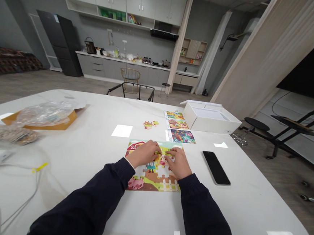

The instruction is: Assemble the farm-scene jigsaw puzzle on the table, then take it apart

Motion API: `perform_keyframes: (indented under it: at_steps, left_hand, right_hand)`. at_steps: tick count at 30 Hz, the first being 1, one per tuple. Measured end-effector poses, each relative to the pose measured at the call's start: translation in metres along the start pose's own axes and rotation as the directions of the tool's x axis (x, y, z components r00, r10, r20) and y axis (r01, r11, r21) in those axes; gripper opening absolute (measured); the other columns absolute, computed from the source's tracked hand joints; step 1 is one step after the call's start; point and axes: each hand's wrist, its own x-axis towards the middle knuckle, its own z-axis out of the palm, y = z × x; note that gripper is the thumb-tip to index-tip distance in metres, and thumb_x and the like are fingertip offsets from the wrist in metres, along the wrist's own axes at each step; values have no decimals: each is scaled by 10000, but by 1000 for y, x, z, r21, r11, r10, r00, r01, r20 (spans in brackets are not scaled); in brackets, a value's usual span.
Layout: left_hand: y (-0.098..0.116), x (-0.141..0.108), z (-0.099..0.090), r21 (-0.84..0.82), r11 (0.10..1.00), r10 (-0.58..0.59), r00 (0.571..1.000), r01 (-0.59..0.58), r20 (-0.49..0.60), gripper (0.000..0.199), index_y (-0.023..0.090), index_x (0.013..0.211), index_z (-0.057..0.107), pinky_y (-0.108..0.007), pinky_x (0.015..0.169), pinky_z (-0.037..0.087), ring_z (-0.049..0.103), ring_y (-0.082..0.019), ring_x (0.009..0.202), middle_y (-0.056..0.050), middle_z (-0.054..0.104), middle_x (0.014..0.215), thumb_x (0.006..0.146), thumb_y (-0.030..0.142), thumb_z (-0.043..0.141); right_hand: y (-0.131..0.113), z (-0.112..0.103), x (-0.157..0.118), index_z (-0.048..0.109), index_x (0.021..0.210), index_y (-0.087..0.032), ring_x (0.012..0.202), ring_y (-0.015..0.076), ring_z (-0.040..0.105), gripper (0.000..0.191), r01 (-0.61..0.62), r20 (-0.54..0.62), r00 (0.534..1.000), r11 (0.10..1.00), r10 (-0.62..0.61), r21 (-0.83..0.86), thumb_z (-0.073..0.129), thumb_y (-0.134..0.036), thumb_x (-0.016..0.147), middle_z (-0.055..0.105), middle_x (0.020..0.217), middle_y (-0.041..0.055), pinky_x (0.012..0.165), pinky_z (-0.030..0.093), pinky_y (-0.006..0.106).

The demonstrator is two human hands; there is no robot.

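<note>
Grip: left hand (pixel 144 154), right hand (pixel 179 163) on one puzzle (pixel 154 182) | three cards (pixel 178 124) | one phone (pixel 216 168)

A black phone (pixel 216 168) lies near the right edge of the table (pixel 228 210), and an open white box (pixel 209 118) sits at its far right corner. Along the left edge, a plastic bag (pixel 44 113) rests on a cardboard envelope (pixel 70 118). A white cable (pixel 22 197) trails across the near left corner.
</note>
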Motion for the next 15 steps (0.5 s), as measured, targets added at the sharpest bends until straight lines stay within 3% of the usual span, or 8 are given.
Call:
perform_keyframes:
  at_steps: [5, 8, 12, 15]
  left_hand:
    - [4, -2, -5, 13, 999, 45, 998, -46, 53, 234, 264, 996, 806, -372, 977, 495, 635, -255, 1050, -83, 697, 1145, 916, 193, 598]
    - [-4, -2, -7, -73, 997, 18, 999, -15, 45, 204, 271, 1022, 806, -361, 1013, 488, 636, -254, 1088, -77, 694, 1168, 896, 256, 646]
    - [-42, 1, -15, -153, 980, -135, 990, 128, -40, 278, 238, 1135, 757, -334, 1024, 502, 658, -244, 1100, -72, 710, 1163, 873, 294, 679]
    - [-80, 5, -23, -120, 958, -275, 951, 259, -141, 369, 201, 1256, 677, -385, 1026, 516, 674, -256, 1089, -102, 690, 1230, 896, 273, 633]
  right_hand:
    - [2, 1, 0, 813, 1062, -228, 1118, 277, 594, 219, -3, -1, 1000, 1000, 3, 9, 670, -327, 928, 653, 1140, 117, 1030, 452, 430]
    - [2, 1, -1, 815, 1056, -222, 1120, 283, 598, 221, 6, -2, 1000, 1000, -6, 11, 674, -328, 922, 653, 1140, 125, 1024, 455, 430]
    - [-1, -2, -1, 806, 1058, -200, 1099, 295, 607, 236, 37, -30, 999, 999, -36, 30, 671, -333, 918, 662, 1123, 127, 1015, 456, 438]
    - [-6, -6, 0, 788, 1058, -187, 1051, 302, 615, 236, 70, -80, 995, 996, -66, 52, 652, -327, 927, 668, 1081, 128, 982, 467, 454]
